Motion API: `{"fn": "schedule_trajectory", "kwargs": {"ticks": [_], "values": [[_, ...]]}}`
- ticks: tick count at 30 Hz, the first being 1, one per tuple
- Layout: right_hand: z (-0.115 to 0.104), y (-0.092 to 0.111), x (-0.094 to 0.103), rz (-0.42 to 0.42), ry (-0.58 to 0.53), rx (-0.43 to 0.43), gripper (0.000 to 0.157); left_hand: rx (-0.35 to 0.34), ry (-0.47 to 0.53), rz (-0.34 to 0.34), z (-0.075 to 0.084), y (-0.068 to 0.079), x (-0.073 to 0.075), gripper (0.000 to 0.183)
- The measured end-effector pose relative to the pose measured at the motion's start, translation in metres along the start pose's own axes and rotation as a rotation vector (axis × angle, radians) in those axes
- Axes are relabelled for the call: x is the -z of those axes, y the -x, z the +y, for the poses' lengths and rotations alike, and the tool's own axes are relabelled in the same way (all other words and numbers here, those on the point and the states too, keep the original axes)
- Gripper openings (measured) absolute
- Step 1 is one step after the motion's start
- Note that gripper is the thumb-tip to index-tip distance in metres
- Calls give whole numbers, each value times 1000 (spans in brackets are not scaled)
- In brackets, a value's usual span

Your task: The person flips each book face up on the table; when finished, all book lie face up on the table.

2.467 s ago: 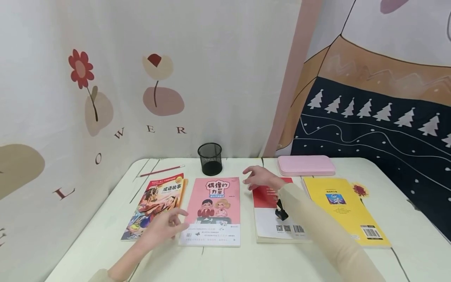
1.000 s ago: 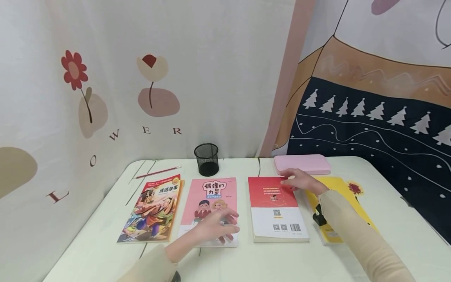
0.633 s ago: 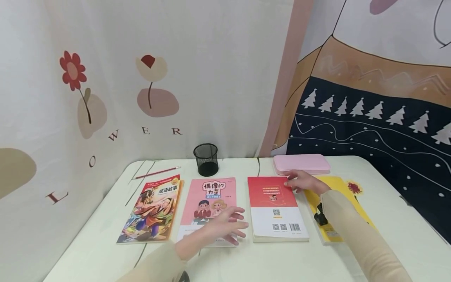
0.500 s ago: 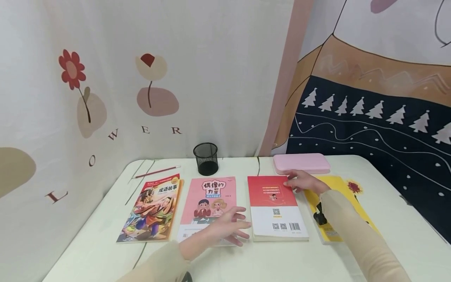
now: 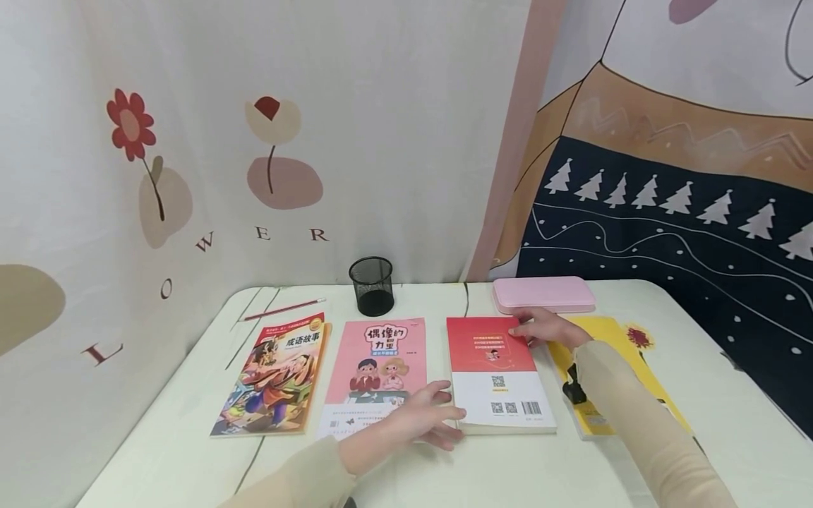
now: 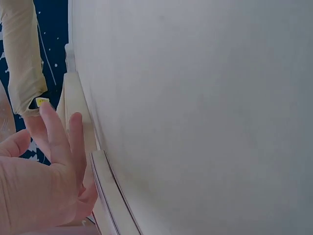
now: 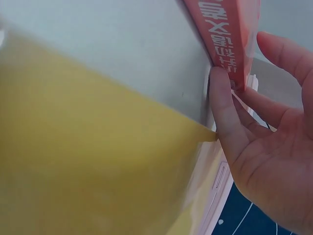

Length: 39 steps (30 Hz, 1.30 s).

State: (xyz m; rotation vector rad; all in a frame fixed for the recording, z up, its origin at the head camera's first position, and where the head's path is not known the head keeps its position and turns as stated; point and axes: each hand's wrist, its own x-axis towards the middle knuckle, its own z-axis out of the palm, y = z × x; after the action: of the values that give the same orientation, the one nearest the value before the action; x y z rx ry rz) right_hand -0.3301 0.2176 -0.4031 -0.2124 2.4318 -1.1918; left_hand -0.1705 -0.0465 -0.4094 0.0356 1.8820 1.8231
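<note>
A thick red and white book (image 5: 494, 388) lies on the table with its QR codes and barcode facing up. My right hand (image 5: 547, 329) is at its upper right corner; in the right wrist view, fingertips (image 7: 220, 78) touch the red spine (image 7: 227, 39) and the thumb is by the cover. My left hand (image 5: 425, 418) reaches over the lower right of a pink book (image 5: 381, 367), fingers spread and loosely bent, tips right at the red and white book's lower left corner. In the left wrist view this hand (image 6: 44, 181) holds nothing.
A colourful storybook (image 5: 273, 381) lies at the left, a yellow book (image 5: 597, 416) at the right, partly under the right forearm. Behind are a red pencil (image 5: 286, 309), a black mesh pen cup (image 5: 371, 286) and a pink pencil case (image 5: 543, 293). Curtains hang behind the table.
My left hand has moved right from the storybook, across the pink book, to the red and white book. My right hand has moved right to that book's far corner and stayed there.
</note>
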Motion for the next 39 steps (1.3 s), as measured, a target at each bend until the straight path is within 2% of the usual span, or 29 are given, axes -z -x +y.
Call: {"fn": "schedule_trajectory", "kwargs": {"ticks": [6, 15, 18, 23, 35, 39], "values": [[-2, 0, 1, -2, 14, 2, 63, -13, 13, -25, 1, 1, -2, 62], [-9, 5, 12, -7, -6, -35, 58, -34, 4, -23, 4, 1, 2, 62], [-6, 7, 15, -40, -70, -23, 57, -38, 15, -21, 2, 0, 3, 60], [-2, 10, 20, -82, -220, 62, 53, -42, 29, -13, -2, -3, 6, 53], [-9, 20, 30, -81, -514, 260, 26, -14, 42, -6, -1, -3, 9, 49], [-15, 25, 33, -76, -609, 294, 24, -10, 29, -17, 0, -3, 10, 47]]}}
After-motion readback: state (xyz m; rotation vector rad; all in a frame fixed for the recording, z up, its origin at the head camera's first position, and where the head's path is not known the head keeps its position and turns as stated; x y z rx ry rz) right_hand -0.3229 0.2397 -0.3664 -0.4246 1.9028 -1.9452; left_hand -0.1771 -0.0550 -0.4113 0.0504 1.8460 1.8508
